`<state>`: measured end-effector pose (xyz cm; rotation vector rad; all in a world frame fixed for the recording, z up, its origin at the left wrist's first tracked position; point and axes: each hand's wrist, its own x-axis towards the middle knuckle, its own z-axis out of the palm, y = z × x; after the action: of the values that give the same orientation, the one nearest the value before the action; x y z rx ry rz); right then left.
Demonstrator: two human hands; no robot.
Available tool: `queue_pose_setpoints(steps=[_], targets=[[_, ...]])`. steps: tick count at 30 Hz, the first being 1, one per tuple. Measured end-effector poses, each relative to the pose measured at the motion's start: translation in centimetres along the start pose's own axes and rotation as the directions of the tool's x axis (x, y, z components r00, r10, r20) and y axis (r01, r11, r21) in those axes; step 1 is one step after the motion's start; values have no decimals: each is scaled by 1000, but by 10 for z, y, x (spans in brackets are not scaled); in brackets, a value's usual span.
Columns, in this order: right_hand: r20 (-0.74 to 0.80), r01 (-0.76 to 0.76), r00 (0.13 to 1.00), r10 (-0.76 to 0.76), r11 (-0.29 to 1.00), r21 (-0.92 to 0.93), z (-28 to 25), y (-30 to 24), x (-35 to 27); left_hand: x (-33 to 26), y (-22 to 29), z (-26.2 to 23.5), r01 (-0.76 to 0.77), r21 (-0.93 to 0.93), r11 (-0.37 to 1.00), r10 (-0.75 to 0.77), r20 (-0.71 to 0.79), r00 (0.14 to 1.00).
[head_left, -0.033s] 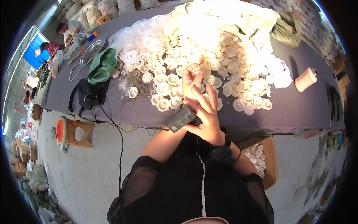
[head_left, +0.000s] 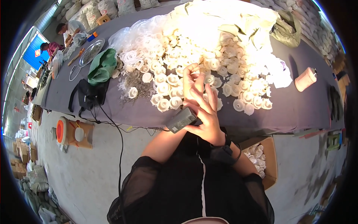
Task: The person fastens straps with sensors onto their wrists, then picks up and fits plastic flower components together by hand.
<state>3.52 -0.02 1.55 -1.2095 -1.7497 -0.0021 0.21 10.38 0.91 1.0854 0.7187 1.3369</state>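
Observation:
In front of the table, my left hand is raised with its fingers loosely bent and apart, and I see nothing held in it. Across its wrist lies my right hand, fingers stretched and spread, its thumb by the lower edge of a black box-shaped device. The device sits at my left wrist; how it is fastened is hidden. A black band circles my right wrist. Just beyond the hands, many cream flower-shaped pieces with cupped centres lie heaped on the grey-covered table.
Left on the table are a green cloth, a black pouch with cables, scissors and a metal tray. A pink thread cone stands right. Below are a cardboard box of pieces and a stool. Two people work far left.

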Motion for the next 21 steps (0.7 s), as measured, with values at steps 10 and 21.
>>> queue_pose_setpoints(steps=[10, 21], targets=[[56, -53, 997, 55, 997, -51, -6, 7, 1, 10, -15, -8, -304, 307, 902, 177, 381, 908], [10, -358, 912, 410, 782, 510, 9, 31, 1, 59, -10, -37, 372, -706, 602, -538, -15, 843]])
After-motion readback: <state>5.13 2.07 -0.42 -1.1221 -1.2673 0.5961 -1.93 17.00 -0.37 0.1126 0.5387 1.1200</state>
